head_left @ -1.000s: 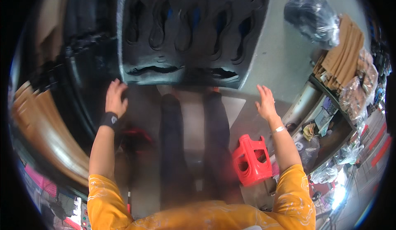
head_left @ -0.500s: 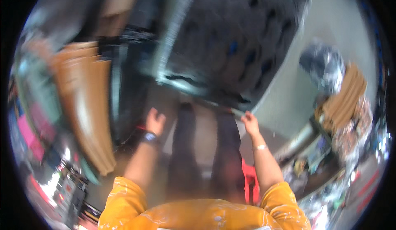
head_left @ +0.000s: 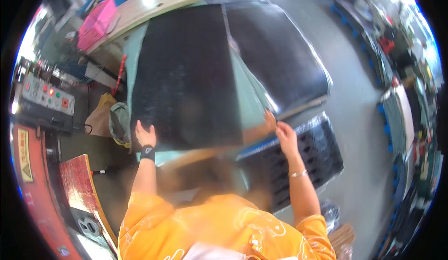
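A large smooth black sheet lies ahead of me on a pale green layer. My left hand, fingers apart, is at the sheet's near left corner; contact is hard to judge. My right hand is closed in a pinch beyond the near right corner. A blurred brown strip reaches its fingertips and runs left along the sheet's near edge. What the strip is made of cannot be made out.
Another stack of black sheets stands at the right, with a pitted black slab nearer me. A control panel and red machine are at left. A pink basket sits on a board.
My view has turned from the pitted black slab, now at my right, to the smooth black sheet. My left hand, earlier in front of a dark stack, is now at this sheet's corner.
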`<state>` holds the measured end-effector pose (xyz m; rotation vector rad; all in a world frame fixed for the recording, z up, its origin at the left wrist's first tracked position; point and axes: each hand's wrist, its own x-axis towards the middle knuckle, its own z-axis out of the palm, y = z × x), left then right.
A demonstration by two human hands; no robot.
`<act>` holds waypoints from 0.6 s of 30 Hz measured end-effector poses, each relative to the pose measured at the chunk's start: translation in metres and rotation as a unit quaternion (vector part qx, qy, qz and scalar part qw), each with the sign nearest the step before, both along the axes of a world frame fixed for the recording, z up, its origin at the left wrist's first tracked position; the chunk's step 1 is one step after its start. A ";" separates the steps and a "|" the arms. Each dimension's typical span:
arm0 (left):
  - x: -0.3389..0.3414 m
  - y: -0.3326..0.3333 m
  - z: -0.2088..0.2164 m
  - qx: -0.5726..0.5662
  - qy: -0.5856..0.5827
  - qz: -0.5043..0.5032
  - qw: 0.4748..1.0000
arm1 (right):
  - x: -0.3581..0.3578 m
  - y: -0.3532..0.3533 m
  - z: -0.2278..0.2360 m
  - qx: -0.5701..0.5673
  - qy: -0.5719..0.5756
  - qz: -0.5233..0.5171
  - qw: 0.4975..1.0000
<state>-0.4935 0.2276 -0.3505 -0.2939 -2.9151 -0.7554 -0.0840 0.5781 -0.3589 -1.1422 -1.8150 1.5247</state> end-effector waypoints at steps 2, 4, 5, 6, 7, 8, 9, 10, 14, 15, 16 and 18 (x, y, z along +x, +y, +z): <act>-0.058 -0.021 -0.021 -0.108 -0.097 0.085 0.986 | -0.049 -0.028 -0.020 -0.029 -0.037 -0.019 0.999; -0.100 -0.036 -0.038 -0.141 -0.202 0.114 0.962 | -0.078 -0.058 -0.038 -0.072 -0.119 0.031 0.990; -0.115 -0.038 -0.044 -0.179 -0.205 0.095 0.958 | -0.084 -0.068 -0.042 -0.087 -0.245 0.051 0.964; -0.125 -0.041 -0.050 -0.140 -0.191 0.081 0.968 | -0.090 -0.075 -0.044 0.028 -0.300 0.072 0.951; -0.134 -0.042 -0.053 -0.115 -0.147 0.075 0.980 | -0.090 -0.077 -0.041 0.075 -0.319 0.082 0.941; -0.141 -0.041 -0.055 -0.117 -0.159 0.081 0.977 | -0.092 -0.077 -0.037 0.099 -0.332 0.084 0.934; -0.146 -0.038 -0.057 -0.126 -0.157 0.091 0.975 | -0.090 -0.075 -0.029 0.036 -0.298 0.092 0.949; -0.152 -0.036 -0.057 -0.137 -0.167 0.089 0.972 | -0.091 -0.069 -0.021 0.006 -0.324 0.128 0.938; -0.164 -0.019 -0.057 -0.125 -0.134 0.074 0.980 | -0.099 -0.068 0.005 0.070 -0.365 0.170 0.912; -0.167 -0.012 -0.056 -0.056 -0.180 0.052 0.981 | -0.103 -0.072 0.009 0.100 -0.374 0.173 0.906; -0.169 -0.003 -0.055 0.002 -0.205 0.042 0.978 | -0.107 -0.077 0.013 0.144 -0.372 0.172 0.901; -0.174 0.017 -0.053 0.029 -0.169 0.076 0.982 | -0.113 -0.080 0.022 0.128 -0.381 0.166 0.901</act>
